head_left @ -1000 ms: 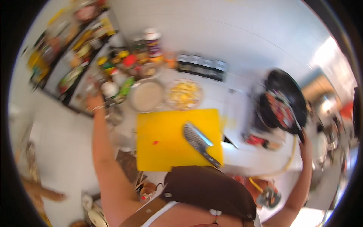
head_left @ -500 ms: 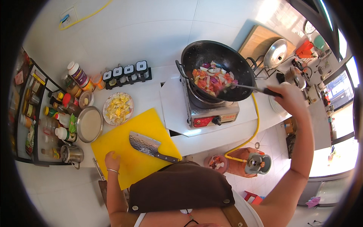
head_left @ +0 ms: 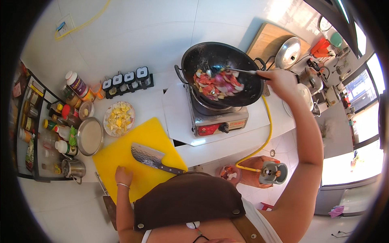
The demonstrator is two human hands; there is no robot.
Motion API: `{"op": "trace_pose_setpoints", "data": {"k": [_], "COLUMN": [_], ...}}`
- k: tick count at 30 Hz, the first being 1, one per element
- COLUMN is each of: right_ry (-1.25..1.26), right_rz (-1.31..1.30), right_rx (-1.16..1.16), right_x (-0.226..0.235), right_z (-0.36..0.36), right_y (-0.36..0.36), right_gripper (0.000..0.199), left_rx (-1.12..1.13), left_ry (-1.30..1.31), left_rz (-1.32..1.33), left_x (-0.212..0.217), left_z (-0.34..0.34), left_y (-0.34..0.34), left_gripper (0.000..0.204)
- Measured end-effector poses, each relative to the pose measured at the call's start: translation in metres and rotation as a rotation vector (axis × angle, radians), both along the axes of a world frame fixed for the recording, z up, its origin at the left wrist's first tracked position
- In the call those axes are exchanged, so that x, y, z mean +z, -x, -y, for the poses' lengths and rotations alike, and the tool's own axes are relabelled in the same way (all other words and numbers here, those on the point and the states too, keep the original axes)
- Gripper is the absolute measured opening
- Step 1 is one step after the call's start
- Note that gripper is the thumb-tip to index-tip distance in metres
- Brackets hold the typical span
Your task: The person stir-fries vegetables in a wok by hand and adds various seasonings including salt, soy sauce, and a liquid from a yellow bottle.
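My right hand [head_left: 279, 83] is closed round the handle of a long metal spatula [head_left: 243, 71]. The spatula reaches into a black wok [head_left: 251, 91], where its head is hard to make out among the food. Chopped tomato and purple onion [head_left: 219, 84] lie in the wok, with pale pieces among them. Below the wok is a gas stove [head_left: 223, 123]. My left hand [head_left: 123, 177] rests on a yellow cutting board [head_left: 117, 156], fingers loosely bent and holding nothing. On that board, to the hand's right, lies a cleaver [head_left: 148, 155].
Behind the board stand a plate of scrambled egg [head_left: 119, 118] and a metal dish [head_left: 90, 136]. Spice jars [head_left: 129, 81] line the wall; bottles fill a rack [head_left: 36, 133] at left. A yellow hose [head_left: 265, 141] runs to a gas cylinder [head_left: 272, 172] on the floor.
My right hand has moved left and up with the spatula, which now reaches farther across the wok. The food has been shifted about. My left hand stays on the board.
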State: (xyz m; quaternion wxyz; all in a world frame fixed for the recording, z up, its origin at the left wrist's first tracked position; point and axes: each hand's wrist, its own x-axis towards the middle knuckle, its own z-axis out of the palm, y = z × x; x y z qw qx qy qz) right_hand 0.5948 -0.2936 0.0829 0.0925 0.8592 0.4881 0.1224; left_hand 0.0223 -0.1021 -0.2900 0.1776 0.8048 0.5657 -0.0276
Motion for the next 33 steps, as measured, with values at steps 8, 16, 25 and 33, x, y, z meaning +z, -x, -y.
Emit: {"op": "trace_pose_setpoints", "data": {"k": [8, 16, 25, 33], "right_ry": [0.009, -0.117, -0.106, -0.099], "right_rz": [-0.134, -0.254, -0.810, -1.062], "right_rx": [-0.009, 0.069, -0.592, -0.111], "right_x": [0.117, 0.025, 0.060, 0.011], "right_z": [0.072, -0.007, -0.032, -0.058], "right_y": [-0.001, -0.026, -0.137, -0.110], "right_gripper": [0.045, 0.032, 0.010, 0.029], "left_rx": [0.017, 0.047, 0.119, 0.140], "left_ry": [-0.042, -0.094, -0.026, -0.029], "left_rz": [-0.045, -0.082, 0.024, 0.056], "left_x": [-0.014, -0.001, -0.013, -0.010], "left_z": [0.013, 0.015, 0.028, 0.035], "left_y": [0.014, -0.010, 0.001, 0.002], "left_gripper": [0.048, 0.047, 0.061, 0.062]}}
